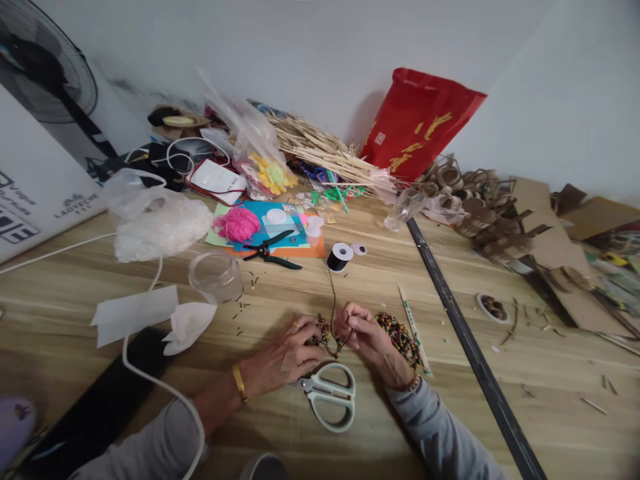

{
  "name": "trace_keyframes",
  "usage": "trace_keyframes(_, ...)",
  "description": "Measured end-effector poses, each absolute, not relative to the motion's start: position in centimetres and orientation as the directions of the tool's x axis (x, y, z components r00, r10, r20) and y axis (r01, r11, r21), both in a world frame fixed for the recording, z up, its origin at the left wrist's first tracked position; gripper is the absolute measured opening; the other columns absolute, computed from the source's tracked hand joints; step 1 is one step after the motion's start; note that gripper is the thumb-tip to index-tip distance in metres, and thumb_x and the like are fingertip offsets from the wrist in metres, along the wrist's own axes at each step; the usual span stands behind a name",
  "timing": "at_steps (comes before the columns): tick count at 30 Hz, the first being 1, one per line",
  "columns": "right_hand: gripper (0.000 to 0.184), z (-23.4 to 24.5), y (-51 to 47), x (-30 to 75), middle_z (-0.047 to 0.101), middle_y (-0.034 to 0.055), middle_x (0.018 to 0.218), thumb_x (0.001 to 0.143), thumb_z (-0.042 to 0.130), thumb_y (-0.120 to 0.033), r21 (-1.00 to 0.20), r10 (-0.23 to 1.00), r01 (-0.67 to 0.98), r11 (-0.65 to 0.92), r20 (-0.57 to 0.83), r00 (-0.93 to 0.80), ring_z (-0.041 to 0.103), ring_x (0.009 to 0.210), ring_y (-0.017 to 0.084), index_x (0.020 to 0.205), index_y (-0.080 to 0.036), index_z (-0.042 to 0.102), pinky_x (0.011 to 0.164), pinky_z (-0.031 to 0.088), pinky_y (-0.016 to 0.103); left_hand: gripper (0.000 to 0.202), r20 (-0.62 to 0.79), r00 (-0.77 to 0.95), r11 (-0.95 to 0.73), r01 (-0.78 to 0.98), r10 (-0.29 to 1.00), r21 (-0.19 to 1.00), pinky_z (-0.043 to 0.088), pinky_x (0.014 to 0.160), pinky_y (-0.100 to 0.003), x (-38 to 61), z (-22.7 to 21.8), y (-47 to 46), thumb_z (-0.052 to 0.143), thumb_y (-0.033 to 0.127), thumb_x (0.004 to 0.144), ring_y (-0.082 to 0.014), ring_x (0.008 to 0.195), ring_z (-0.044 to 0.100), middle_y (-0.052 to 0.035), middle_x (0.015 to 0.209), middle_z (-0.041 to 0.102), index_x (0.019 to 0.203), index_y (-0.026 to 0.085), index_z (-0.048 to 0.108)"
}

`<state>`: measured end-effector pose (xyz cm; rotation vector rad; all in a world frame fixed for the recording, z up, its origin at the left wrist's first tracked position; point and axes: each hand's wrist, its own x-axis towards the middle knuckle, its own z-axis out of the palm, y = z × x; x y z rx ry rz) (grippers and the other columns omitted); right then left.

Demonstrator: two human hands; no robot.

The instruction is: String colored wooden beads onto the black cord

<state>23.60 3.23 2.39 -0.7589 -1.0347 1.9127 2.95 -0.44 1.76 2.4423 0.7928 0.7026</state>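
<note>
My left hand (290, 350) rests on the wooden table (500, 320), fingers curled round a cluster of small coloured beads (321, 331). My right hand (363, 333) is closed in a pinch on a thin black cord (333, 300) strung with beads. The cord runs up to a black thread spool (340, 256). A pile of multicoloured beads (400, 337) lies just right of my right hand. Pale green scissors (330, 395) lie below both hands, blades under my left hand.
A clear jar (216, 276), white tissues (150, 317), black pliers (270, 253), pink yarn (237, 224) and coloured sheets lie behind. A long dark bar (465, 343) crosses the table at right. Cardboard pieces (495, 213), a red bag (417, 123) and bamboo sticks (320, 150) crowd the back.
</note>
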Motion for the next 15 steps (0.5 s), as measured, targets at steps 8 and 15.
trace_keyframes(8,0.036,1.5,3.3,23.6,0.044,-0.0062,0.056,0.065,0.082,-0.041,-0.836,0.841,-0.379,-0.396,-0.165,-0.515,0.032,0.043,0.005,0.071,-0.018,0.054,0.035,0.026,0.014,0.016,0.333,0.699,-0.744,0.430,0.633,0.512,0.044,0.096,-0.037,3.0,1.8,-0.5,0.056,0.014,0.090,-0.0240,0.115,0.045,-0.0079,0.099,0.060,0.088,0.019,0.070)
trace_keyframes(15,0.036,0.8,2.6,22.8,0.050,-0.0071,0.052,0.066,0.079,-0.045,-0.937,0.895,-0.238,-0.258,-0.139,-0.423,0.036,0.036,0.004,0.074,-0.018,0.056,0.034,0.028,0.015,0.013,0.360,0.626,-0.691,0.430,0.692,0.582,0.047,0.092,-0.036,3.0,1.4,-0.3,0.058,0.012,0.088,-0.0216,0.109,0.051,-0.0065,0.098,0.062,0.084,0.018,0.069)
